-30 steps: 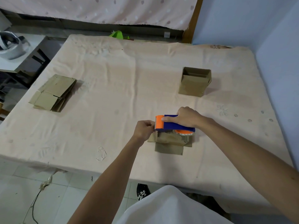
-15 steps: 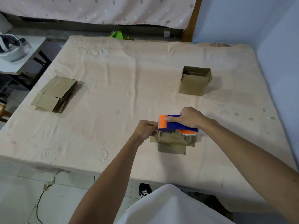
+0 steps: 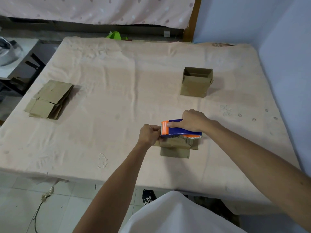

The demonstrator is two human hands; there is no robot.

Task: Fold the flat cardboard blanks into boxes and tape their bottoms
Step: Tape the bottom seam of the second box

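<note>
A small cardboard box (image 3: pixel 175 149) stands on the cloth-covered table (image 3: pixel 117 101) near its front edge, flaps spread at its base. My right hand (image 3: pixel 193 121) grips a blue and orange tape dispenser (image 3: pixel 176 129) held just above the box. My left hand (image 3: pixel 149 134) is curled at the dispenser's orange cutter end and seems to pinch the tape there; the tape itself is too thin to make out. A stack of flat cardboard blanks (image 3: pixel 48 99) lies at the left. A folded box (image 3: pixel 196 82) stands open-topped at the back right.
A blue wall runs along the table's right side. A white side table with a grey object (image 3: pixel 8 52) is at the far left. A green item (image 3: pixel 116 35) shows behind the table's back edge. A cable (image 3: pixel 38 211) lies on the tiled floor.
Both hands and the dispenser have stayed over the box; the view has shifted only slightly. My left hand's fingers sit a little closer against the cutter end.
</note>
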